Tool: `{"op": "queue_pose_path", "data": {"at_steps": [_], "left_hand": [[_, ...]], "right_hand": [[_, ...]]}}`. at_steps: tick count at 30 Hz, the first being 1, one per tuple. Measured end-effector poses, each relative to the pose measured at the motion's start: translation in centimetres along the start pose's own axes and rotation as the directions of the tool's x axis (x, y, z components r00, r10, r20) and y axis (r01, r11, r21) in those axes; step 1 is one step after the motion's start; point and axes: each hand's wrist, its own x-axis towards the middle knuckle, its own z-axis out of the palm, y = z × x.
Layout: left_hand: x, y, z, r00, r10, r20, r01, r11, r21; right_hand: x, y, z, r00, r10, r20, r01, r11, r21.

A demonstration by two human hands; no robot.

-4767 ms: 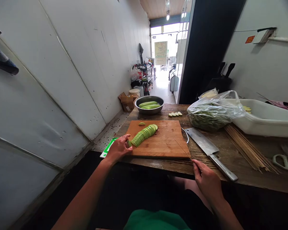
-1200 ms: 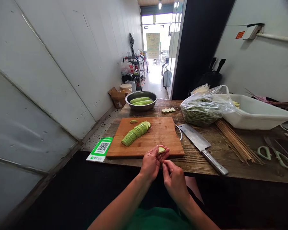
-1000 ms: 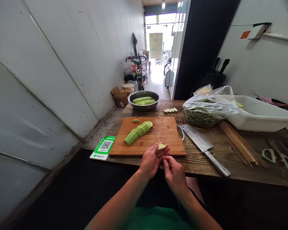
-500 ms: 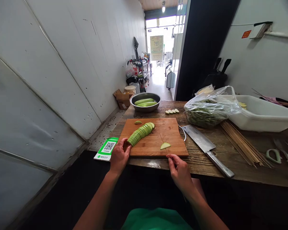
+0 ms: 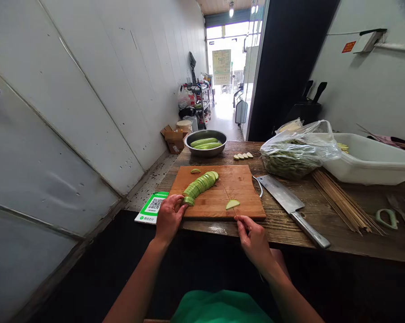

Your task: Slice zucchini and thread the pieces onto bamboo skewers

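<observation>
My left hand [image 5: 169, 216] is at the near left of the wooden cutting board [image 5: 207, 207]. Its thumb and fingers pinch a few zucchini slices [image 5: 189, 200] at the near end of a curved row of sliced zucchini [image 5: 202, 183]. Between the fingertips of my right hand [image 5: 254, 235] is a thin wooden skewer [image 5: 226, 190], pointing away over the board. One half-round zucchini slice [image 5: 232, 204] is threaded on it. A single loose zucchini piece [image 5: 195, 171] lies near the board's far left corner.
Behind the board is a metal bowl [image 5: 205, 151] holding whole zucchini. Several slices [image 5: 243, 156] lie on the table to its right. Further right are a cleaver [image 5: 279, 193], a bag of greens [image 5: 289, 157], bundled skewers [image 5: 346, 202], scissors [image 5: 387, 218] and a white tub [image 5: 373, 170].
The zucchini slices at my left fingertips have come slightly apart from the row's near end. My right hand, the skewer and its slice are nearly unmoved.
</observation>
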Motion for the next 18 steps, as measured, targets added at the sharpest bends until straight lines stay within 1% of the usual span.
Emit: {"op": "queue_pose_path", "data": {"at_steps": [3,9,14,16,18], "left_hand": [[0.03,-0.11,0.02,1.000,0.006,-0.006,-0.006,1.000,0.016],[0.28,0.03,-0.01,0.997,0.028,0.073,-0.027,1.000,-0.014],[-0.07,0.31,0.03,0.992,0.013,0.124,-0.009,0.999,-0.035],[-0.23,0.27,0.03,0.993,0.009,0.121,-0.005,0.999,-0.034],[-0.35,0.29,0.04,0.996,0.017,0.093,-0.015,1.000,-0.025]], "right_hand": [[-0.01,0.10,-0.01,1.000,0.004,0.008,-0.004,1.000,0.016],[0.00,0.17,0.03,1.000,0.001,0.009,-0.002,1.000,0.021],[0.03,0.26,0.01,1.000,-0.001,0.014,0.000,1.000,0.029],[0.00,0.32,-0.05,1.000,0.002,0.025,-0.003,1.000,0.031],[-0.05,0.30,-0.15,0.999,0.003,0.032,-0.004,1.000,0.031]]}}
